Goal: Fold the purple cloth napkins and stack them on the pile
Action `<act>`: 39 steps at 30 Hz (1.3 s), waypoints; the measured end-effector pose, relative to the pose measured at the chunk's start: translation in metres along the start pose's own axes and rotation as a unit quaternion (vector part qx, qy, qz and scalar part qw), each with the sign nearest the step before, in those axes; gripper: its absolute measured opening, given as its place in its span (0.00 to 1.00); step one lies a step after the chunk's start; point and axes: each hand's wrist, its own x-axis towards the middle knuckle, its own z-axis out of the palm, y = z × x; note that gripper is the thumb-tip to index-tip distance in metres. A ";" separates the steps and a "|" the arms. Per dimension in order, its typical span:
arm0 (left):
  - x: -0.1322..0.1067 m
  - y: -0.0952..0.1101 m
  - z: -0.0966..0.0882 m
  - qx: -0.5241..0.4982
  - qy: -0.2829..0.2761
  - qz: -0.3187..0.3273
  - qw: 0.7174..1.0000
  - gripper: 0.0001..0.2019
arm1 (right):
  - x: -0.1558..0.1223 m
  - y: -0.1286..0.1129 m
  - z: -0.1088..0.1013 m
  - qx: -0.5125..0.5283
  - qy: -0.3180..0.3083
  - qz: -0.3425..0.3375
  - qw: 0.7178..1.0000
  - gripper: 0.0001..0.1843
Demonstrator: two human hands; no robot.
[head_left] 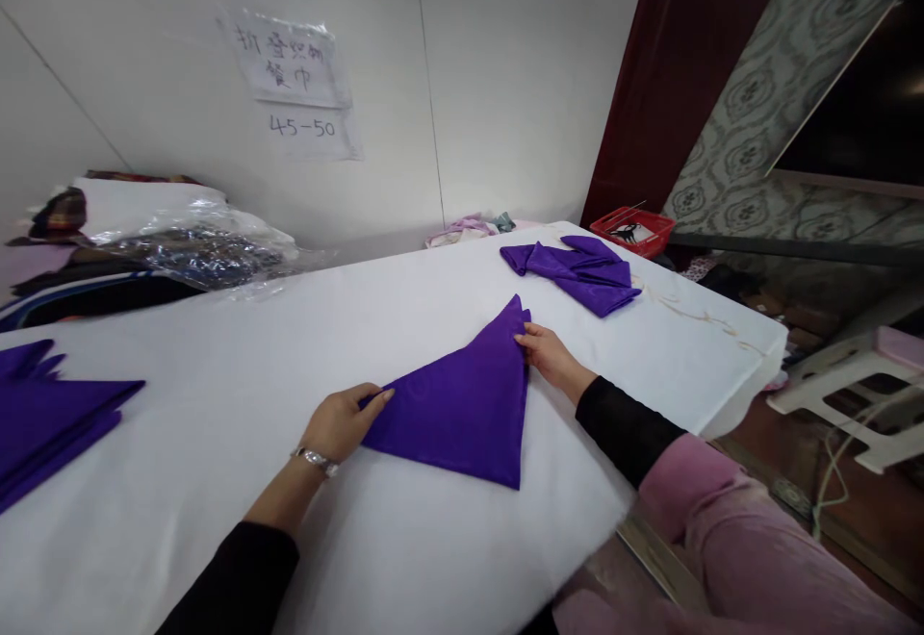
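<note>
A folded purple cloth napkin (462,409), roughly triangular, spans the space between my hands above the white-covered table (404,558). My left hand (343,423), with a silver watch or bracelet at the wrist, pinches its left corner between thumb and fingers. At the upper right edge, my right hand (547,351) pinches the layered folds near the pointed tip. Whether the napkin's lower edge touches the table I cannot tell.
More purple napkins (50,428) lie folded at the left edge, and crumpled purple cloth (577,269) lies at the far right. Behind stand a red basket (631,231) and a plastic-wrapped pile (180,231). A handwritten paper sign (295,82) hangs on the wall; a stool (859,404) stands right.
</note>
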 end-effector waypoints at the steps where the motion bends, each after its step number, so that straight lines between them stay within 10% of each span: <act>1: 0.001 -0.001 -0.001 0.010 0.005 -0.002 1.000 0.22 | 0.001 0.000 -0.002 -0.010 0.008 -0.008 1.000 0.13; 21: 0.006 -0.028 0.005 0.034 0.151 0.040 0.987 0.22 | 0.047 0.011 -0.036 -0.280 0.125 -0.112 0.945 0.37; 39: 0.017 -0.050 0.015 0.087 0.165 0.068 0.980 0.22 | 0.042 -0.003 -0.035 -0.591 0.168 -0.074 0.785 0.32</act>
